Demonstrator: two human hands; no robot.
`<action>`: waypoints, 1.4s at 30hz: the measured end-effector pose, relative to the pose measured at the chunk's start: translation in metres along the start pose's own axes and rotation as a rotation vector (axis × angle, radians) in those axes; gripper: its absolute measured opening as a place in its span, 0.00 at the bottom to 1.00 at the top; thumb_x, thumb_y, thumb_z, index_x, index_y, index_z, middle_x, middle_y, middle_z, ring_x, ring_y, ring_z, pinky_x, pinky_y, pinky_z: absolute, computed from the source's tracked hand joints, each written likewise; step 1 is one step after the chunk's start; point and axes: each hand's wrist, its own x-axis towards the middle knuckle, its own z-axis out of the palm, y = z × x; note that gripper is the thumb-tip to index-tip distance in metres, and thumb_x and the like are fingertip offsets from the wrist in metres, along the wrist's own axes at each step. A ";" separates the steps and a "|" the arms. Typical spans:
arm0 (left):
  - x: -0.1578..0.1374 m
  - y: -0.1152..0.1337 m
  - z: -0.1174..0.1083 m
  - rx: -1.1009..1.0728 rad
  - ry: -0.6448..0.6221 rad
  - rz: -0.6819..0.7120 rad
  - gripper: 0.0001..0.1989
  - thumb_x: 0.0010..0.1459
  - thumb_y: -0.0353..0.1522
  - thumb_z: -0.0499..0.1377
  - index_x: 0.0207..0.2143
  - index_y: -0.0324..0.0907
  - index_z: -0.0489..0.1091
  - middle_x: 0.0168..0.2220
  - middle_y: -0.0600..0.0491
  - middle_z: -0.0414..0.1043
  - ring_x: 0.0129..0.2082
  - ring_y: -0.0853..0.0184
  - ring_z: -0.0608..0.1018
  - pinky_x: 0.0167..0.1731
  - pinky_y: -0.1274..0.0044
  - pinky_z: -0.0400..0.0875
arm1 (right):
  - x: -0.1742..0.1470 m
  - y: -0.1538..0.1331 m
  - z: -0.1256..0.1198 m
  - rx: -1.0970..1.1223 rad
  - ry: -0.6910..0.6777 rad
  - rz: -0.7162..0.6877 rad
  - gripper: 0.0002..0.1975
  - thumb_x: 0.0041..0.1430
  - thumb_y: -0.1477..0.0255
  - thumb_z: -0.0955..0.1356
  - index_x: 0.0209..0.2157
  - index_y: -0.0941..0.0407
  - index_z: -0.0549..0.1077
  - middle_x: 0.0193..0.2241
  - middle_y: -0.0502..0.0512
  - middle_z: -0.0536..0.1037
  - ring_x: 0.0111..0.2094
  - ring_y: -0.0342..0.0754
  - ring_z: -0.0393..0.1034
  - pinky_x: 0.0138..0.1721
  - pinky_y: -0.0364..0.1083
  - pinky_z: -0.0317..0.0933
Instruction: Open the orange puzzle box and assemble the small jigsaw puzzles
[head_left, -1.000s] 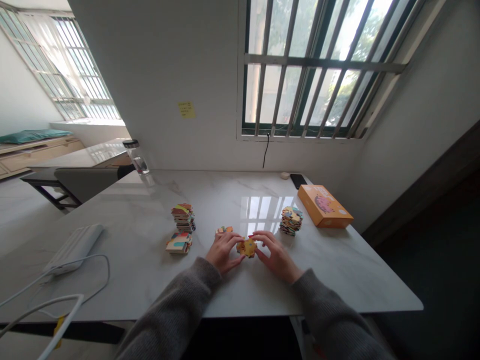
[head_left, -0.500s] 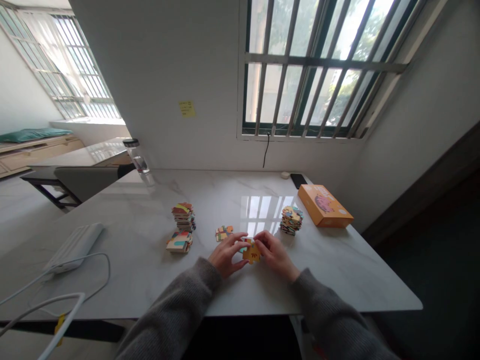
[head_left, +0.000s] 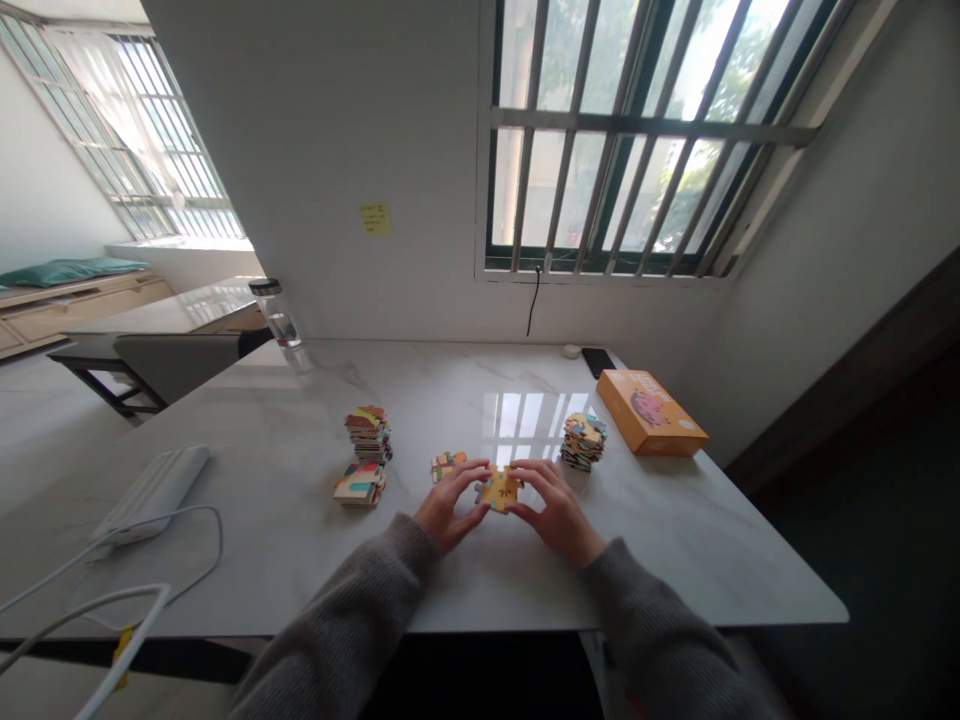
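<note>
A yellow jigsaw puzzle piece (head_left: 500,491) with dark marks sits between my two hands, close above the table or on it; I cannot tell which. My left hand (head_left: 448,508) grips its left side with thumb and fingers, where a bit of greyish piece also shows. On the opposite edge, my right hand (head_left: 559,512) pinches it between thumb and fingertips. Just beyond my left fingers lie some colourful puzzle pieces (head_left: 447,465), partly covered by that hand. Two stacks of puzzle pieces, a taller one (head_left: 367,434) and a lower one (head_left: 360,485), stand to the left.
Another stack of puzzle pieces (head_left: 583,441) stands right of my hands, beside an orange box (head_left: 651,412). A black phone (head_left: 598,362) and a small white object (head_left: 571,351) lie behind. At left are a bottle (head_left: 279,318) and a white power strip (head_left: 154,497) with cables.
The yellow piece has turned and come flatter between my hands. My right hand has shifted its grip to the right edge, fingers more spread; my left fingers have moved slightly.
</note>
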 end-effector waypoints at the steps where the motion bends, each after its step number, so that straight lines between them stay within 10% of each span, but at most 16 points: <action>1: 0.000 0.000 0.000 0.009 0.014 0.001 0.20 0.62 0.32 0.56 0.57 0.43 0.63 0.59 0.42 0.66 0.59 0.57 0.70 0.59 0.61 0.66 | 0.000 0.002 -0.002 -0.064 0.061 0.001 0.16 0.60 0.65 0.71 0.49 0.49 0.71 0.49 0.59 0.75 0.50 0.57 0.68 0.51 0.58 0.63; 8: -0.001 -0.009 0.004 0.205 -0.056 0.032 0.12 0.60 0.29 0.54 0.45 0.44 0.72 0.49 0.46 0.74 0.50 0.58 0.74 0.55 0.62 0.66 | 0.007 0.043 -0.047 -0.451 0.564 0.224 0.13 0.63 0.61 0.68 0.45 0.53 0.74 0.48 0.61 0.75 0.51 0.59 0.65 0.55 0.59 0.54; 18: -0.001 -0.013 0.005 0.306 -0.122 -0.018 0.13 0.59 0.29 0.54 0.46 0.43 0.71 0.49 0.47 0.75 0.50 0.57 0.74 0.54 0.62 0.66 | 0.001 0.082 -0.056 -0.506 0.483 0.335 0.15 0.64 0.60 0.65 0.44 0.54 0.76 0.45 0.59 0.75 0.47 0.57 0.64 0.49 0.55 0.56; 29: 0.000 -0.012 0.007 0.333 -0.248 -0.031 0.18 0.58 0.31 0.58 0.52 0.43 0.69 0.53 0.47 0.72 0.55 0.56 0.70 0.57 0.60 0.61 | 0.006 0.057 -0.052 -0.573 0.550 0.268 0.14 0.64 0.67 0.65 0.49 0.53 0.74 0.53 0.62 0.68 0.52 0.59 0.63 0.53 0.59 0.54; 35: 0.000 -0.012 0.009 0.385 -0.212 -0.069 0.17 0.50 0.33 0.64 0.44 0.44 0.70 0.44 0.49 0.74 0.46 0.55 0.72 0.52 0.61 0.64 | 0.004 0.013 -0.004 -0.268 -0.013 0.004 0.15 0.64 0.75 0.64 0.51 0.51 0.71 0.42 0.58 0.73 0.45 0.54 0.67 0.48 0.54 0.61; 42: -0.001 -0.009 0.010 0.404 -0.208 0.075 0.13 0.47 0.30 0.63 0.38 0.41 0.68 0.41 0.48 0.72 0.44 0.57 0.72 0.47 0.66 0.67 | 0.000 0.011 0.018 -0.067 -0.293 0.201 0.14 0.65 0.74 0.65 0.51 0.54 0.71 0.40 0.56 0.73 0.41 0.50 0.69 0.46 0.49 0.62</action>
